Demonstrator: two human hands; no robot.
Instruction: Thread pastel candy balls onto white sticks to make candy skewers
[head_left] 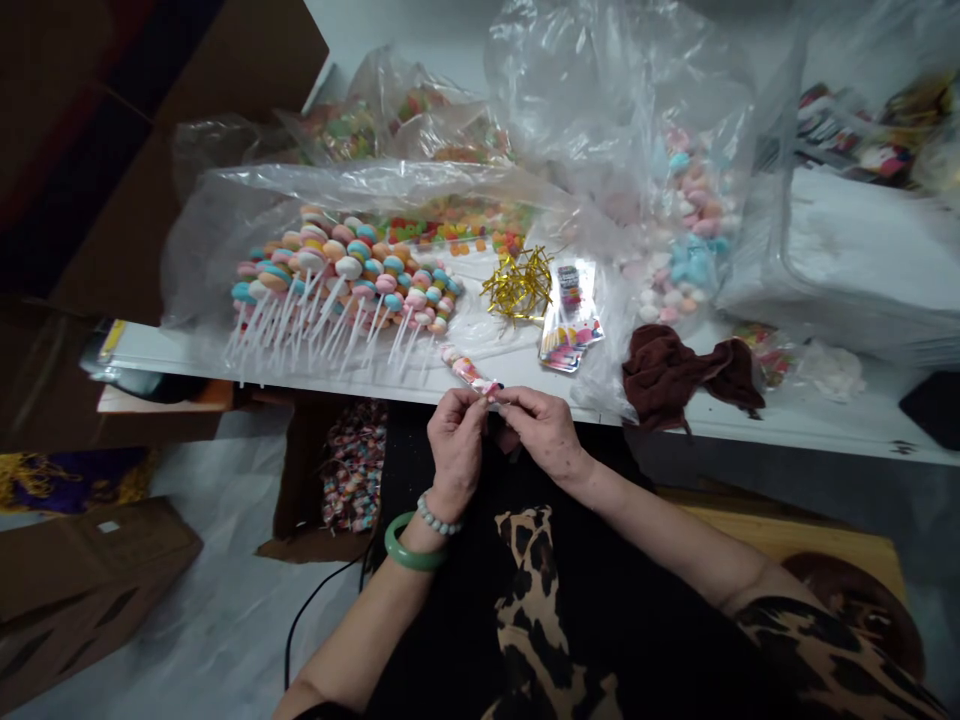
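My left hand [455,440] and my right hand [541,428] meet at the table's front edge, both pinched on the near end of a wrapped candy skewer [466,369] that lies pointing away to the upper left. A green bangle and a bead bracelet circle my left wrist. Just beyond the hands lies a pile of pastel candy skewers [341,280] with white sticks, spread on clear plastic. A bunch of gold twist ties [519,285] sits to their right, beside a small stack of printed bags [570,325].
A brown cloth [679,370] lies right of my hands on the white table [787,420]. Clear plastic bags of marshmallow candy [694,225] and gummies [450,228] fill the back. A cardboard box of wrapped skewers [352,480] stands below the table. Cardboard boxes stand at left.
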